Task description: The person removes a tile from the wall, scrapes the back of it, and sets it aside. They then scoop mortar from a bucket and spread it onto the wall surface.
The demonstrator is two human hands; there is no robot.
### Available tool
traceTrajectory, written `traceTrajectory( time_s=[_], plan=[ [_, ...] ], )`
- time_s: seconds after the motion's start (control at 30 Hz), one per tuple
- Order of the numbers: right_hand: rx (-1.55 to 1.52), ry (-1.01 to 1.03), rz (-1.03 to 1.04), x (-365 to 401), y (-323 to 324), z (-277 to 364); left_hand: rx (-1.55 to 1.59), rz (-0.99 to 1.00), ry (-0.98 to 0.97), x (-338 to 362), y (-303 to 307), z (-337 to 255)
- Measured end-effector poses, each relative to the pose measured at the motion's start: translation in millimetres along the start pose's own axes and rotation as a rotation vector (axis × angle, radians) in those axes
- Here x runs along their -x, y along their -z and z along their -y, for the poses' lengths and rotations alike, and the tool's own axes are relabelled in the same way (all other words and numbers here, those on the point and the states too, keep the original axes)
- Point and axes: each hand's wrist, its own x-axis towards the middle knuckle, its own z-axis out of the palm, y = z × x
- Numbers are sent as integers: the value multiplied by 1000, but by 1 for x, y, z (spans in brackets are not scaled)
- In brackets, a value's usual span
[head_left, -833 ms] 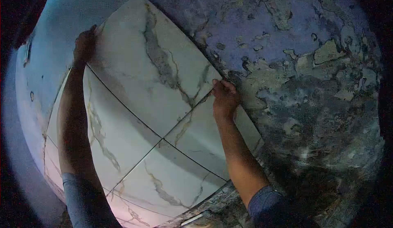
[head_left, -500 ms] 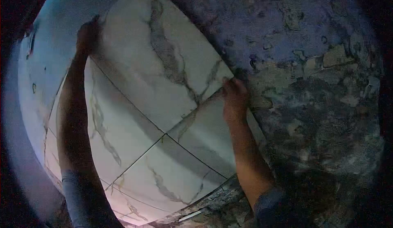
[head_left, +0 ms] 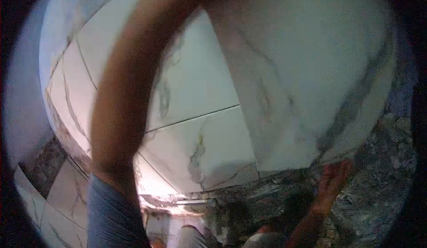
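Observation:
A large white marble tile (head_left: pixel 307 79) with grey veins is lifted off the surface and fills the upper right, close to the camera and blurred. My right hand (head_left: pixel 332 180) grips its lower edge from beneath, fingers pointing up. My left forearm (head_left: pixel 122 101) runs up the left side to the tile's top left corner. The left hand itself is lost in blur at the top edge.
Several matching marble tiles (head_left: pixel 195 92) stay laid in rows to the left. Rough grey mortar (head_left: pixel 387 168) shows at the lower right. A gap with rubble and a pale strip (head_left: pixel 191 201) lies below the laid tiles. More tiles (head_left: pixel 44 194) lie at bottom left.
The top tile, flat among the others before, has been lifted and swung toward the camera. My right hand dropped from its side corner to its lower edge. The view tilted and blurred.

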Motion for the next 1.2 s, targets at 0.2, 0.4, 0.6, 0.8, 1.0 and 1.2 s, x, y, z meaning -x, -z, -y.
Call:
traceTrajectory(
  time_s=[0.2, 0.4, 0.6, 0.8, 1.0, 1.2],
  plan=[
    [-428, -330, 455, 42, 97, -54, 1009, 248, 560, 167, 137, -64],
    [-328, -360, 492, 83, 138, -38, 1128, 258, 623, 317, 211, -103],
    [119, -581, 580, 111, 131, -47, 950, 590, 1059, 469, 278, -96],
    [470, -859, 1105, 107, 124, -94, 493, 500, 1766, 579, 358, -116],
    [824, -964, 1804, 119, 113, -175, -123, 304, 2173, 670, 458, -153],
    [474, -1365, 2535, 205, 67, -243, 891, 30, 2322, 676, 472, -100]
  ],
)
